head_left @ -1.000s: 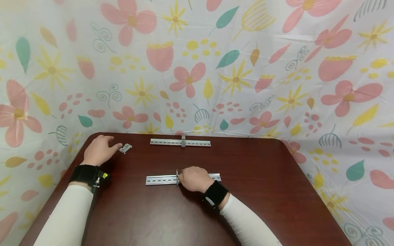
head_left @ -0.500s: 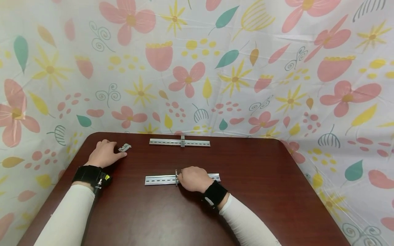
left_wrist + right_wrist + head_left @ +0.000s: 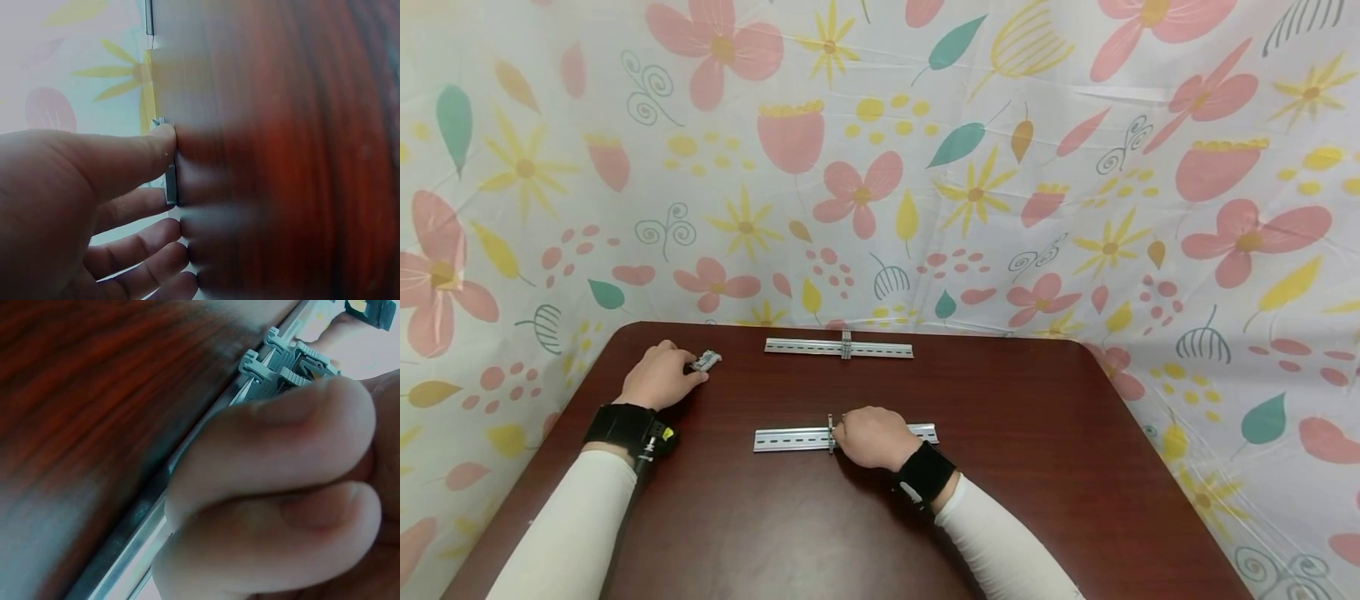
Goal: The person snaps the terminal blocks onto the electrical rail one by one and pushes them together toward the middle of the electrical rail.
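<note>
At the table's far left, my left hand (image 3: 658, 377) has its thumb and index finger around a small grey terminal block (image 3: 706, 361) lying flat on the wood. In the left wrist view the thumb covers part of that terminal block (image 3: 171, 184), while the other fingertips rest on the tabletop. My right hand (image 3: 876, 437) grips the near slotted metal DIN rail (image 3: 792, 440), fingers curled over its right half. Just left of these fingers, upright terminal blocks (image 3: 831, 433) sit across the rail; the right wrist view shows their grey clips (image 3: 269, 369) beyond the knuckles.
A second DIN rail (image 3: 883, 350), bearing a narrow group of terminal blocks (image 3: 846, 344), lies near the far edge of the dark wooden table (image 3: 1037, 450). Behind the table hangs a flowered curtain (image 3: 895, 167).
The left hand has come down and slightly right, bringing thumb and index finger around the loose terminal block. The right hand and both rails have stayed in place.
</note>
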Motion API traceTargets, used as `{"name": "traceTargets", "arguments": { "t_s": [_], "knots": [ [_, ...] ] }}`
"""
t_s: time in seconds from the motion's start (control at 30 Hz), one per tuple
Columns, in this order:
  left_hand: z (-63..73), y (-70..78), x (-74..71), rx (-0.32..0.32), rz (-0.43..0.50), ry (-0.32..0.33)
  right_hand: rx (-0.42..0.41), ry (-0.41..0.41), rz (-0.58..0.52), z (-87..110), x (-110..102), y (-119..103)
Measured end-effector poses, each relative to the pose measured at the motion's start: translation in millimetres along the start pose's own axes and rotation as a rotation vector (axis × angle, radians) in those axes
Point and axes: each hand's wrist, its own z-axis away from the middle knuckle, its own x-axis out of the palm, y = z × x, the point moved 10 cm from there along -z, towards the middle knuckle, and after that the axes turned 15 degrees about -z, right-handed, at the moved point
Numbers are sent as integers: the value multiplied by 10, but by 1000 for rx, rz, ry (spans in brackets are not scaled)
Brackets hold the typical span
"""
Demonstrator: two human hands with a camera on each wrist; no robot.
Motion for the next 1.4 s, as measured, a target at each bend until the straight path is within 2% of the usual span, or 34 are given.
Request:
{"name": "traceTargets", "arguments": {
  "t_s": [0.5, 0.63, 1.07, 1.4],
  "knots": [
    [-45, 18, -20, -4, 61, -7, 24, 14, -18, -9, 4, 37],
    [-47, 68, -42, 9, 62, 14, 40, 12, -36, 2, -8, 44],
    [-8, 419, -200, 54, 62, 118, 56, 31, -31, 21, -75, 46],
    [19, 778, -296, 144, 51, 181, 72, 63, -88, 21, -202, 60]
  ]
}}
